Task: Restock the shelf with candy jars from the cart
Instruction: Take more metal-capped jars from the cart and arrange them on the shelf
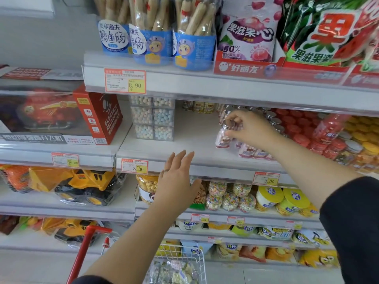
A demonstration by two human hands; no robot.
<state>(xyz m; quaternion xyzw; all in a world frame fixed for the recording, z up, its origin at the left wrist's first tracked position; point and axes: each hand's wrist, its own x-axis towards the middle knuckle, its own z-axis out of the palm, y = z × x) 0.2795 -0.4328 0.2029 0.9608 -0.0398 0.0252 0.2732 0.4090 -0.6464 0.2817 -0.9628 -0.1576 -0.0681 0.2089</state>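
Observation:
My right hand point(249, 129) pinches the silver lid of a small pink candy jar point(222, 138), holding it just above the white middle shelf point(190, 140), left of a row of like jars point(254, 152). My left hand point(177, 181) hovers in front of the shelf's edge with straight fingers, holding nothing. Below, the white wire cart point(184, 263) with a red handle point(86, 249) holds several candy packs and jars.
Clear boxes of pastel candy balls point(152, 118) stand at the shelf's left. Red-lidded and yellow-lidded jars point(307, 132) fill its right side. Boxed toys point(61, 115) sit on the left shelves. Snack tubs and bags fill the shelves above and below.

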